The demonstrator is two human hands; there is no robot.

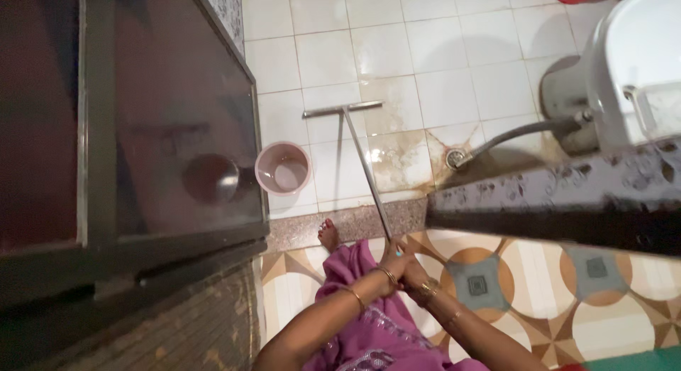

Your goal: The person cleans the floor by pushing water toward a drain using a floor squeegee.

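Both forearms reach forward and meet low in front of the body, wrists bent slightly down, bangles on each. The left hand (392,266) and the right hand (417,273) sit pressed together, both clamped around the top end of a long metal handle; the left is a little higher on the shaft, the right just below and beside it. Folds of a pink garment (362,321) hang right under the forearms, and a bare foot (328,235) shows just beyond the hands to their left, toes on the speckled stone threshold (355,222).

From the hands the floor wiper (362,154) runs away and slightly leftward, its shaft slanting across the threshold onto the white tiled floor (425,52). Its flat crossbar head lies well ahead of the hands on the wet tiles. Left of the shaft, about halfway out, stands a pink bucket (282,167). Right of the shaft a floor drain (455,158) sits in a brown stained patch, with a grey hose (518,130) leading off rightward to a white toilet (631,66). A dark door (170,115) fills the far left.
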